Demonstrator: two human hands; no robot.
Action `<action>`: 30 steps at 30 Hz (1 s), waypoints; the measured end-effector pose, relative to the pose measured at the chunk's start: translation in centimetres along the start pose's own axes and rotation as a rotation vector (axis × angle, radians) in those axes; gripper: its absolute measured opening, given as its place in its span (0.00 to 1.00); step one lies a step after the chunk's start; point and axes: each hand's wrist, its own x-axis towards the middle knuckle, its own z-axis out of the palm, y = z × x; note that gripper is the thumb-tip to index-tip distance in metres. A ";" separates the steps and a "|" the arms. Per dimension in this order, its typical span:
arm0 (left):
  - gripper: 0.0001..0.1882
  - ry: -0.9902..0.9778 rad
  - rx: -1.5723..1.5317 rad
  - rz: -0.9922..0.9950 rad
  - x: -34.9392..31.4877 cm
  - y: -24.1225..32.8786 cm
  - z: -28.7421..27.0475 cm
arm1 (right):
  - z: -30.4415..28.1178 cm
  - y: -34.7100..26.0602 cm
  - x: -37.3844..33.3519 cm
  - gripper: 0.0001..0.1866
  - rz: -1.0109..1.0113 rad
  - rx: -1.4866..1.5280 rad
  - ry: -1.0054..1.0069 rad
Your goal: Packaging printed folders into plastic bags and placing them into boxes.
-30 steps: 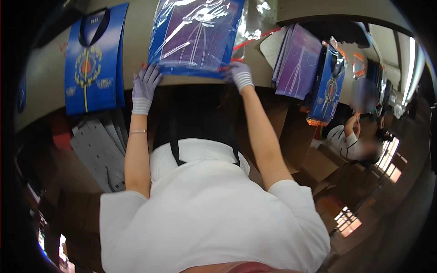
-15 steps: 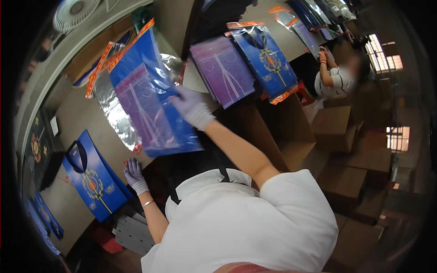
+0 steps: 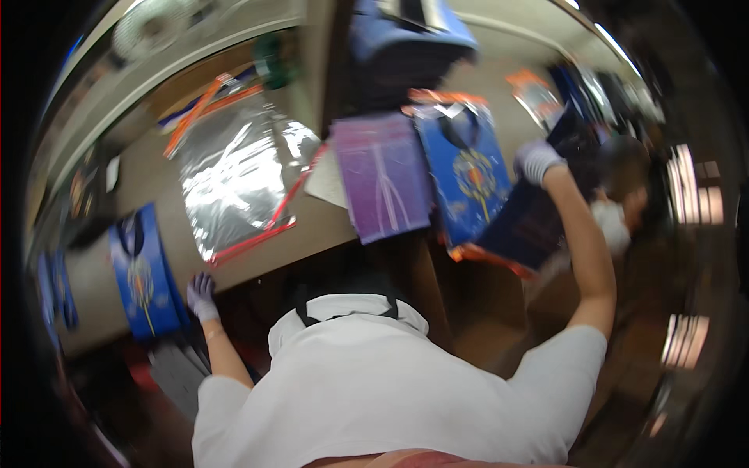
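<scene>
My gloved right hand point(image 3: 538, 162) is closed on the upper edge of a dark blue flat package point(image 3: 538, 199), blurred by motion and tilted at the right. Beside it lies a wrapped blue gift bag point(image 3: 470, 168) with orange edging, partly covered by the dark package. Further left is a stack of purple printed packs point(image 3: 382, 178). My gloved left hand point(image 3: 201, 296) is open by the table's front edge and holds nothing. Closest to it is a blue gift bag point(image 3: 140, 273) with a black handle. Clear plastic sleeves point(image 3: 234, 179) with red and orange edges lie between the hands.
A fan point(image 3: 154, 27) stands at the far left. A blue bin point(image 3: 413, 43) is at the back. Another person point(image 3: 620, 183) works at the right. Below the table's right part are cardboard boxes point(image 3: 488, 304). Grey boxes point(image 3: 175, 374) are below on the left.
My right hand has swung right, carrying the blue package off the clear sleeves and past the purple stack. My left hand has shifted slightly left. The whole view has turned.
</scene>
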 end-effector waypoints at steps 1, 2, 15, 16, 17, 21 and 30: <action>0.26 0.069 0.024 0.040 -1.1 -0.8 3.0 | 4.0 0.3 3.0 0.09 -0.060 -0.121 0.070; 0.26 0.083 0.003 0.079 -2.2 -1.3 3.8 | 6.1 -0.4 5.7 0.10 -0.149 -0.091 0.211; 0.15 0.640 1.549 0.887 -5.5 5.1 2.3 | 0.9 -12.5 17.5 0.07 -0.429 -0.053 0.002; 0.19 0.747 1.757 0.861 -5.4 6.1 2.0 | -2.7 -15.8 15.7 0.07 -0.518 -0.080 0.068; 0.19 0.722 1.760 0.866 -4.0 7.2 1.7 | -2.8 -17.7 15.2 0.06 -0.579 0.014 0.161; 0.26 0.558 2.048 0.635 1.9 11.4 -1.4 | -6.7 -31.1 11.1 0.07 -0.712 0.311 0.315; 0.32 -0.325 1.384 0.784 -13.1 23.1 16.7 | -19.7 -57.6 -1.4 0.55 -0.579 1.131 0.136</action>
